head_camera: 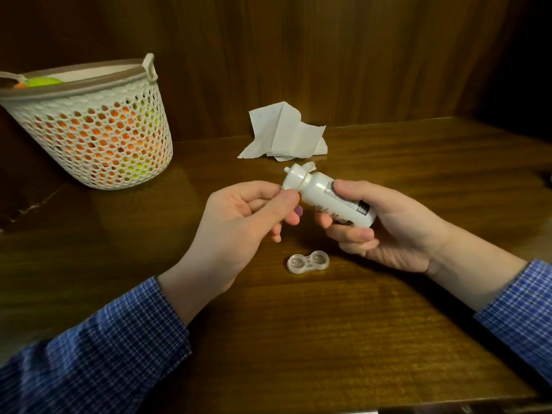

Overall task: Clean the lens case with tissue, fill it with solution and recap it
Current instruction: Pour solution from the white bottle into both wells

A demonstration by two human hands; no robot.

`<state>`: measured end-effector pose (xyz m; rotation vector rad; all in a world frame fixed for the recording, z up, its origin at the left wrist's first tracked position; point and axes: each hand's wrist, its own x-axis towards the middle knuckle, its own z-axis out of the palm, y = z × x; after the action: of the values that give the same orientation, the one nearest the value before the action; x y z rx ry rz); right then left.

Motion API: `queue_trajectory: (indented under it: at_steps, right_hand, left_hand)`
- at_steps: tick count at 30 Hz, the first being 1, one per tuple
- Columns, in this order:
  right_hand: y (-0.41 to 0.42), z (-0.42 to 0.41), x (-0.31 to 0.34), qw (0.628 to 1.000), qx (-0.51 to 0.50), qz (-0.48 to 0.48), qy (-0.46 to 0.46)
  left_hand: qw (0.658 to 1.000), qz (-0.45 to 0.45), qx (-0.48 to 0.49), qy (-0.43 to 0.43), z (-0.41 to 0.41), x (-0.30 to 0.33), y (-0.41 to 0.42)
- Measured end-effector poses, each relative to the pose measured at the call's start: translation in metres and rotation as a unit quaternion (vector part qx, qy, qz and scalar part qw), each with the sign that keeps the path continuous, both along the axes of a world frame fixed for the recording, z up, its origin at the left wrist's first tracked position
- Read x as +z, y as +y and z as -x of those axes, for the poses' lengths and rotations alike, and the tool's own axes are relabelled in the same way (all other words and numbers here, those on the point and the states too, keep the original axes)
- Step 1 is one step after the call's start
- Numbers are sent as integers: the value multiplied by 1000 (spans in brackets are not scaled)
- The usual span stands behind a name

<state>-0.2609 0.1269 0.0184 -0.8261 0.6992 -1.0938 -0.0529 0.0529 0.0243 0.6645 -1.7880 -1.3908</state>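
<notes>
a dark wooden table (343, 324) fills the scene. at far left stands a white perforated basket (98, 130) with orange and green things inside. a crumpled tissue (283, 132) lies at the far middle. the right hand (385, 225) is curled round a white solution bottle (331, 195), held tilted with its top toward the far left. the left hand (242, 219) pinches at the bottle's cap (294, 177); a small purple thing (298, 210) shows behind its fingers. the clear lens case (308, 262), uncapped, lies on the table just near of both hands.
</notes>
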Motion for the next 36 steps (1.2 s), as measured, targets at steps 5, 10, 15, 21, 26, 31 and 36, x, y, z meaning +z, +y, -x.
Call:
queue_trajectory:
  at_steps: [5,10,15,21,26,31,36]
  right_hand:
    - [2,-2,1,991,-26,-58,-121]
    - [4,-4,1,965,-147,-63,-210]
    - [10,-2,5,946,-169,-113,-251]
    - [16,6,-2,951,-157,-178,-199]
    - [19,10,-4,958,-129,-181,-182]
    - [19,6,1,952,-173,-201,-149]
    - [13,-3,2,960,-238,-140,41]
  left_hand:
    - [998,4,67,-9,8,-1,9]
    - [999,22,50,-3,20,-6,21]
    - [992,108,9,-64,14,-12,23]
    - [930,223,-61,-286,-16,-19,3]
    - [904,287,-78,-308,-11,-24,4]
    - [905,297,-78,-296,-10,-27,2]
    - [913,281,-91,-282,-11,-25,2]
